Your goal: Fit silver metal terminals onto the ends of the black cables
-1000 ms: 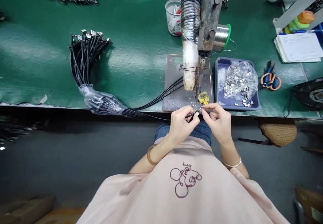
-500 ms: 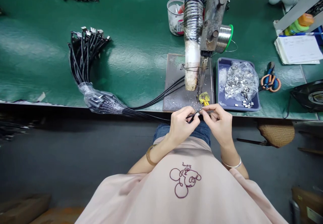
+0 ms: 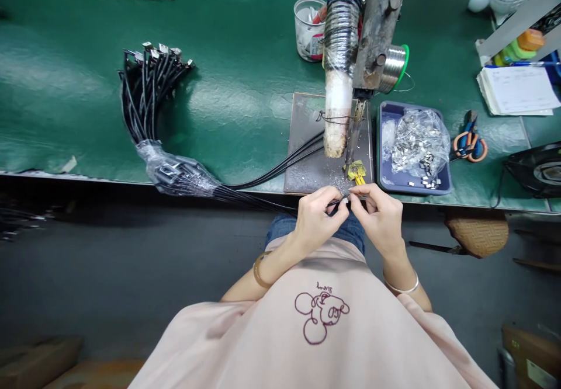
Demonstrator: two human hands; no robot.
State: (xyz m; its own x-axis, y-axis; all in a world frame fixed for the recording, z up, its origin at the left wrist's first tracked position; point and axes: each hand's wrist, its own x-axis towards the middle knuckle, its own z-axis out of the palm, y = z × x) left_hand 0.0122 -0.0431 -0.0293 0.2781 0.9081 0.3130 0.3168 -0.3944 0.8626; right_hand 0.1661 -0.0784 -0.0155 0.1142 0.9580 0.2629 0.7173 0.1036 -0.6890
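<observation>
My left hand (image 3: 319,216) pinches the end of a black cable (image 3: 263,202) at the table's front edge. The fingertips of my right hand (image 3: 377,216) are closed at the same cable end, on a piece too small to make out. Just beyond my fingers, a yellow-taped piece (image 3: 357,172) lies on the grey plate (image 3: 302,167), under the metal soldering arm (image 3: 354,132). The cable runs left into a plastic-wrapped bundle of black cables (image 3: 179,176), whose metal connectors fan out at the back.
A blue tray (image 3: 383,170) with small metal connectors in a bag sits right of the plate. Beyond stand a solder spool (image 3: 394,68) and a plastic cup (image 3: 309,35). Cutters (image 3: 470,138) lie at right. A taped hose (image 3: 339,56) hangs over the plate.
The view has shifted slightly, so the bench items appear a little further right. Both hands stay together at the cable end, with only small finger movement.
</observation>
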